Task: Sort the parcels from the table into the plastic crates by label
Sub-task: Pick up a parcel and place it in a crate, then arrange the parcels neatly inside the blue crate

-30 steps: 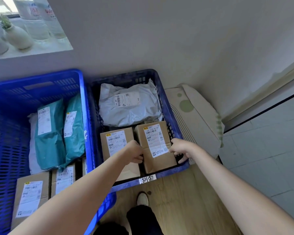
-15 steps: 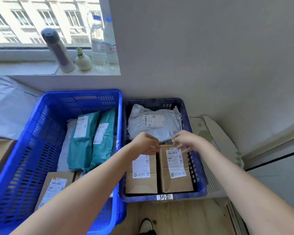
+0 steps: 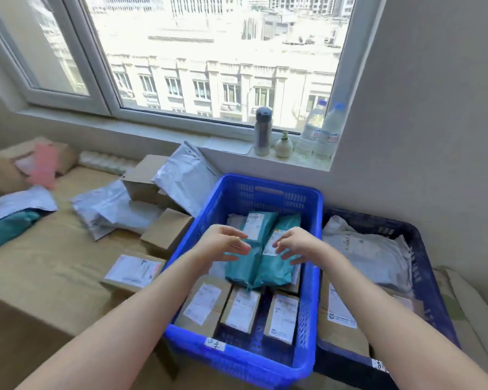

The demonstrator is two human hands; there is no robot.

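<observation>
While over the blue crate (image 3: 271, 199), both hands held nothing.
Left hand (image 3: 223, 244) and right hand (image 3: 296, 246) fingers were spread loosely, above the teal parcels (image 3: 254, 267).

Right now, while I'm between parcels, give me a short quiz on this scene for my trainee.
1. True or false: the left grip and right grip hover empty above the teal mailer bags.
2. Those bags lie in: A, the bright blue crate; B, the dark blue crate; C, on the table.
3. How many water bottles stand on the window sill?
Key: 1 true; 2 A; 3 two.
</observation>
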